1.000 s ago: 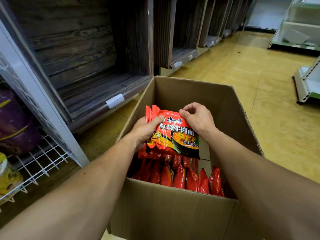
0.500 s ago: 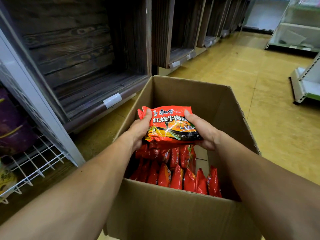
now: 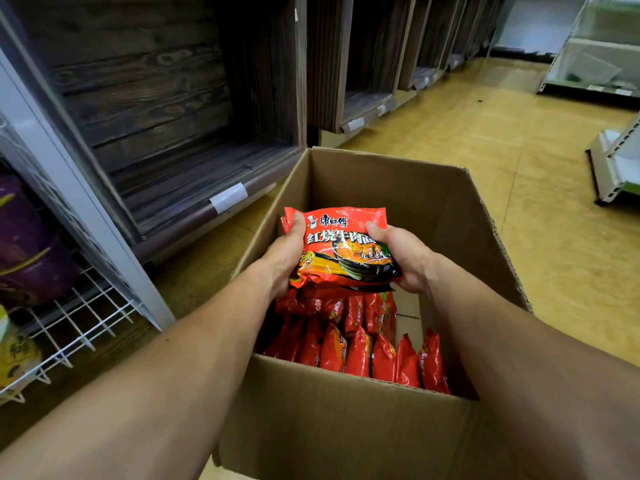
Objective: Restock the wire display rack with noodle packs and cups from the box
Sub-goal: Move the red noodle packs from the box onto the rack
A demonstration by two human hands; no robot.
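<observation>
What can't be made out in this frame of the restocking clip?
Head view only:
1. Number of packs held: the top pack hides any beneath it, between the left hand and right hand.
2. Packs remaining in the box: hands and top pack cover part of the rows.
3. Wire rack: cut off by the left edge; its free space is unseen.
4. Shelf label: too blurred to read.

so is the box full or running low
Partly full: red noodle packs stand on edge in the box, below its rim; a bare patch of floor shows beside them.
</observation>
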